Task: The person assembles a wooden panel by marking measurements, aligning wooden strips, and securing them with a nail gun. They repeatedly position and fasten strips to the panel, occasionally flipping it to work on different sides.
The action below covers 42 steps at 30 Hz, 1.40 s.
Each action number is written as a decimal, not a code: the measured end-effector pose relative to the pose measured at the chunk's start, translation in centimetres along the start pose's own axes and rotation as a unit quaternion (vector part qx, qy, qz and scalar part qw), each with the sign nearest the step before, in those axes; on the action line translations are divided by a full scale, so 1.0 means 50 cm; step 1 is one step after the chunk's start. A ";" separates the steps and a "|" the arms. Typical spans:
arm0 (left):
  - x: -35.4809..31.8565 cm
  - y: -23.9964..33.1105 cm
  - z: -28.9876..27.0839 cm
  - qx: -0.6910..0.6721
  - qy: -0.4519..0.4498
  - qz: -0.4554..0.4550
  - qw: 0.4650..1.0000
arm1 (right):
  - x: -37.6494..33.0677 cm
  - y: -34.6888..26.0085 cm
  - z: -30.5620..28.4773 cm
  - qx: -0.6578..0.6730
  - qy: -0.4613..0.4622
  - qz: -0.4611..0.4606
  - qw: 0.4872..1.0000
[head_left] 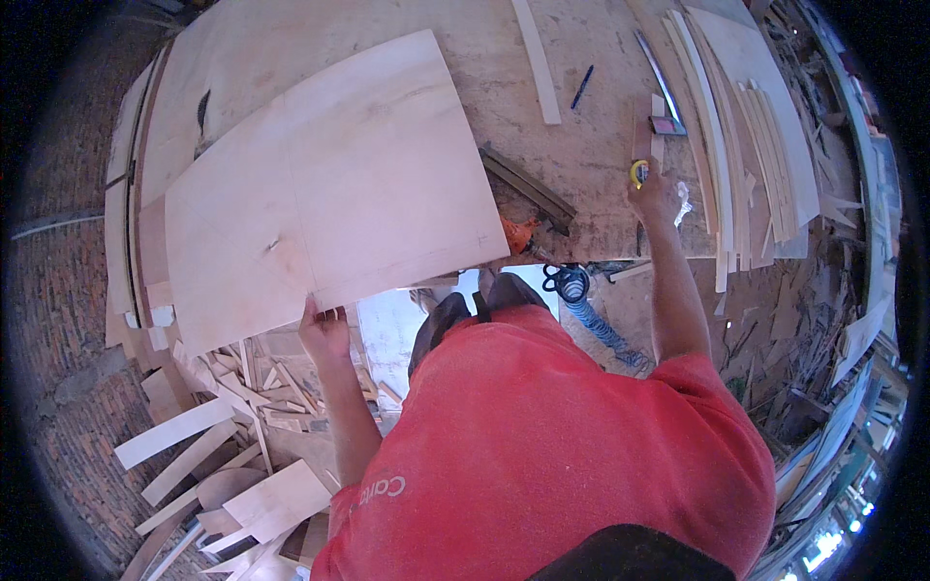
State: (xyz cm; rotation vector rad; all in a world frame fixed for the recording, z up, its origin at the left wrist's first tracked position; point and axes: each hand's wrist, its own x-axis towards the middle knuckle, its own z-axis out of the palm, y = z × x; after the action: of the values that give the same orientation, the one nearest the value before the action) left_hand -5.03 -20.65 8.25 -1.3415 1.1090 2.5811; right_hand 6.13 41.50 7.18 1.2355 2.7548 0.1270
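Observation:
A large pale plywood sheet (368, 155) lies tilted across the left half of the workbench, its near edge jutting past the bench front. My left hand (326, 334) grips that near edge, with the fingers partly hidden. Faint straight lines and a small dark knot mark the sheet's face. Over the bench's right side, my right hand (657, 197) is closed round a yellow tape measure (638, 173). Just beyond that hand are narrow wood pieces (642, 136) and a small dark, reddish flat object (667, 126). A crumpled whitish scrap (684, 203) sits beside my wrist.
Long wood strips (712, 126) are stacked at the bench's right. A blue pen (582, 86), a single strip (538, 63), a dark channel-shaped bar (528, 189) and an orange item (519, 235) lie mid-bench. A coiled blue hose (596, 324) hangs in front. Offcuts (276, 494) cover the left floor.

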 end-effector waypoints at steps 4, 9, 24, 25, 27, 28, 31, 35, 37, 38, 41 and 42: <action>-0.005 0.000 0.036 -0.027 -0.047 -0.004 0.999 | -0.014 -0.033 -0.016 0.066 -0.030 -0.024 0.997; 0.003 0.009 0.077 -0.020 -0.092 0.027 0.995 | -0.053 -0.087 -0.020 0.155 -0.034 -0.069 0.985; -0.123 0.116 0.234 0.047 -0.115 0.132 0.983 | 0.218 -0.067 -0.006 0.276 0.016 -0.093 0.957; -0.110 0.136 0.227 0.060 -0.122 0.160 0.978 | 0.230 -0.141 -0.022 0.302 0.000 -0.145 0.942; -0.133 0.156 0.267 0.054 -0.134 0.167 0.975 | 0.308 -0.167 0.067 0.289 0.108 -0.236 0.922; -0.122 0.146 0.326 0.039 -0.166 0.132 0.976 | 0.392 -0.113 0.130 0.379 0.011 -0.156 0.912; -0.172 0.177 0.310 0.022 -0.137 0.170 0.976 | 0.328 -0.263 0.120 0.338 -0.013 -0.211 0.917; -0.153 0.173 0.340 -0.013 -0.187 0.080 0.979 | 0.468 -0.199 0.223 0.271 0.072 -0.144 0.949; -0.181 0.180 0.289 -0.009 -0.155 0.093 0.984 | 0.359 -0.295 0.121 0.205 0.001 -0.111 0.972; -0.179 0.183 0.282 -0.013 -0.167 0.081 0.982 | 0.355 -0.288 0.106 0.212 0.003 -0.088 0.973; -0.178 0.188 0.281 -0.003 -0.191 0.058 0.980 | 0.355 -0.244 0.093 0.217 0.016 -0.045 0.975; -0.177 0.192 0.292 0.003 -0.202 0.050 0.978 | 0.369 -0.198 0.098 0.208 0.028 -0.049 0.977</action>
State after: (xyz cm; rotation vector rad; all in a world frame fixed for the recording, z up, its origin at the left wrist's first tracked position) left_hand -12.91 -16.50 25.68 -0.7216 1.1281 2.7413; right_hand -12.65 48.84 -0.28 1.1847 2.9829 -0.4535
